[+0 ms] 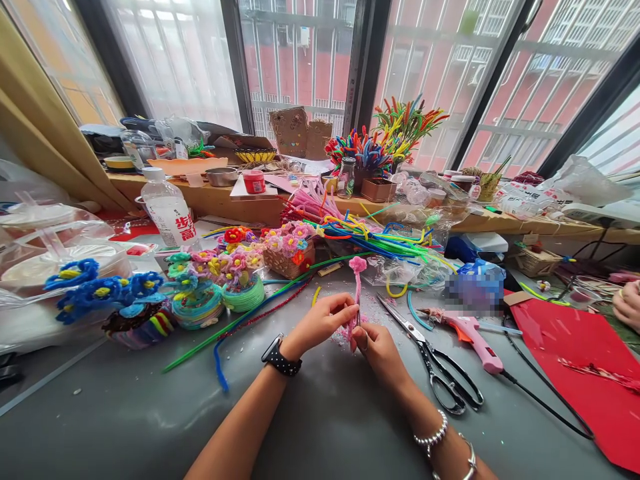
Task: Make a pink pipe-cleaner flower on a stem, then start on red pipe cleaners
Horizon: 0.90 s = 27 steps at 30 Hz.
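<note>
My left hand (324,321) and my right hand (376,347) meet over the grey table (125,413), both pinching a pink pipe-cleaner flower (357,265) by its upright stem. The fuzzy pink head stands above my fingers. A black watch sits on my left wrist, bead bracelets on my right. Black-handled scissors (440,367) lie just right of my right hand. A pink glue gun (473,337) with a black cord lies beyond them.
Finished pipe-cleaner flowers, blue (100,290) and pink in small baskets (240,277), crowd the left. Loose coloured pipe cleaners (380,240) pile behind. A water bottle (167,210) stands back left. A red sheet (585,360) covers the right, with another person's hand (627,303) at the edge.
</note>
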Each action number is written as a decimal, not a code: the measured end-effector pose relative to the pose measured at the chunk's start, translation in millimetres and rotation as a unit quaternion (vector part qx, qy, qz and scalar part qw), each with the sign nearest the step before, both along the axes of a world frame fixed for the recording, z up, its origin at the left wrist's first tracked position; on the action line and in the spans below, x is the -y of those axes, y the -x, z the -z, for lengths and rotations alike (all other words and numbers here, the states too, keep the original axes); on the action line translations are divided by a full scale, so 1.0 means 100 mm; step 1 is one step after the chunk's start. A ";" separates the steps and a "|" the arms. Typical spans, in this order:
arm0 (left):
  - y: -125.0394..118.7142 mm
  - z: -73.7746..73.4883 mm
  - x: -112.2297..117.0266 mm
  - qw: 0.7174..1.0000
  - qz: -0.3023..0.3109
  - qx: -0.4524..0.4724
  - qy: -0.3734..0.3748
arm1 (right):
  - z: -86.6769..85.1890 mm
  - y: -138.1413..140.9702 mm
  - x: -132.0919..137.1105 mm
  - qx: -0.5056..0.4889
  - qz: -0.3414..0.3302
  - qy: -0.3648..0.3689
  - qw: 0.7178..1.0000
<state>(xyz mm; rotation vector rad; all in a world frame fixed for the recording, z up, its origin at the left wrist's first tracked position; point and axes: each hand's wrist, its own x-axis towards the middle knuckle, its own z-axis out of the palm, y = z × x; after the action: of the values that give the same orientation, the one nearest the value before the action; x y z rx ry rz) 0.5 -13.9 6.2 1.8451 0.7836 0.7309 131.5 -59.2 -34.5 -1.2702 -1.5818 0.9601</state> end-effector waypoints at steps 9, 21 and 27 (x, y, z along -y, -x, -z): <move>0.02 -0.01 0.00 1.000 -0.006 0.001 -0.001 | 0.02 0.00 0.00 0.000 0.000 -0.007 1.000; 0.00 0.00 -0.01 1.000 0.006 0.007 0.002 | 0.04 0.01 0.00 -0.019 -0.004 -0.004 1.000; 0.02 -0.01 -0.01 1.000 0.015 -0.004 0.003 | 0.02 -0.01 0.00 -0.032 -0.004 0.001 0.999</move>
<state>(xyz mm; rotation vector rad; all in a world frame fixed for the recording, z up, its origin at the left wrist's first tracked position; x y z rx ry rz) -1.9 -13.1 6.8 1.8509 0.7600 0.7017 132.3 -59.2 -36.7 -1.2241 -1.5379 0.9973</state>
